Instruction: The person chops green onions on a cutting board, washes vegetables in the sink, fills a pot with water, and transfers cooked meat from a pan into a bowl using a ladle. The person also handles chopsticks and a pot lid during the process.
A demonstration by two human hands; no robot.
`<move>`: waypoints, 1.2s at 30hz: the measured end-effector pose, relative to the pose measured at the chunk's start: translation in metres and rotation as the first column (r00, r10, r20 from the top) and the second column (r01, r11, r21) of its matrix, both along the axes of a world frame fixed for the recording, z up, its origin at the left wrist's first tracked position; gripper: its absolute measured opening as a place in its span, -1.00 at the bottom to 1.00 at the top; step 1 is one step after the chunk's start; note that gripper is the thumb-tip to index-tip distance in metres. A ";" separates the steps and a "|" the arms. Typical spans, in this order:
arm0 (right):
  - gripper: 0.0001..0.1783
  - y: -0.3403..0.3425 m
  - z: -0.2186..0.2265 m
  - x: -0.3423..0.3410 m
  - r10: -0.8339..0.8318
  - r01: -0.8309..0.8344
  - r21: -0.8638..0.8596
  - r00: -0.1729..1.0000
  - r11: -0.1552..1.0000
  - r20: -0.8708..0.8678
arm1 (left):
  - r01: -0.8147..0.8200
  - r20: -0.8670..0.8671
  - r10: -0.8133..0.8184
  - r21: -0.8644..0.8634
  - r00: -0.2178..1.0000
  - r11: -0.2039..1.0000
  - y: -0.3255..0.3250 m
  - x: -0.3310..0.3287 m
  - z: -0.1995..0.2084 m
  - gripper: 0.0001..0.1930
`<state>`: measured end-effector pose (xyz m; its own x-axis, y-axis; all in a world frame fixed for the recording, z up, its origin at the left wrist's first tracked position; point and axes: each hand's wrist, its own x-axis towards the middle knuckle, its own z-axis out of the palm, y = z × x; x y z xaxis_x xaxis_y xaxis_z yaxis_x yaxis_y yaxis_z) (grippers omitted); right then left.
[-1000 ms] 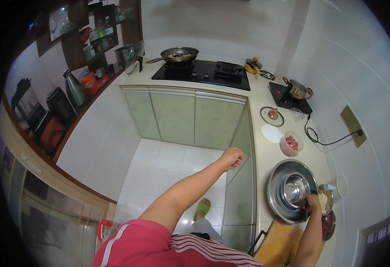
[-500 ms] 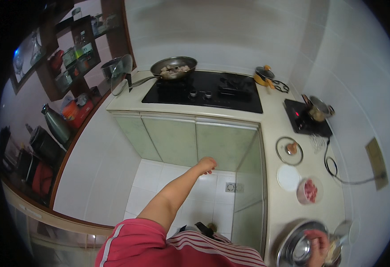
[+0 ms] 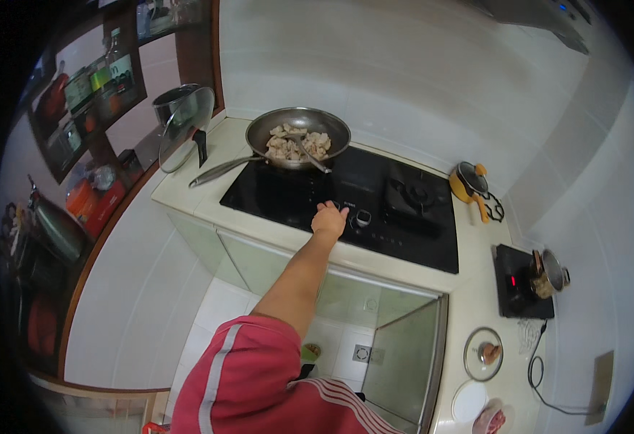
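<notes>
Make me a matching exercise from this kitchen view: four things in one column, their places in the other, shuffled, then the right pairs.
Things:
1. round steel frying pan with pale food pieces
2. small yellow lidded pot
3. round glass lid with black knob
4. person's left hand

Places:
A. propped upright at the counter's far left
B. at the knobs on the black glass hob's front edge
C. on the hob's back left
D. on the counter just right of the hob

Pairs: 1-C, 2-D, 3-A, 4-B

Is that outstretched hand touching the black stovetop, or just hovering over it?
Touching, it seems. The head view shows the left hand lying on the stovetop's front edge, fingers by the knobs, with no gap visible.
</notes>
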<state>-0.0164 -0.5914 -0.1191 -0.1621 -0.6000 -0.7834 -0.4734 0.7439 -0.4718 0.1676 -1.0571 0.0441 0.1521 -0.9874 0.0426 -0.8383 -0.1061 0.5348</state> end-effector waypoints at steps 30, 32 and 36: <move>-0.25 -0.166 0.185 -0.288 -0.617 -0.096 -0.677 0.335 0.730 -0.712 | 0.892 0.337 -0.827 -0.189 0.451 0.410 0.051 0.001 0.026 -0.62; -0.08 -0.175 0.179 -0.305 -0.543 -0.062 -0.588 0.316 0.806 -0.778 | 0.861 0.198 -0.849 -0.261 0.490 0.436 0.082 -0.016 0.026 -0.66; -0.10 -0.183 0.192 -0.299 -0.434 -0.017 -0.482 0.407 0.876 -0.804 | 0.868 0.071 -0.896 -0.292 0.438 0.401 0.113 -0.045 0.020 -0.73</move>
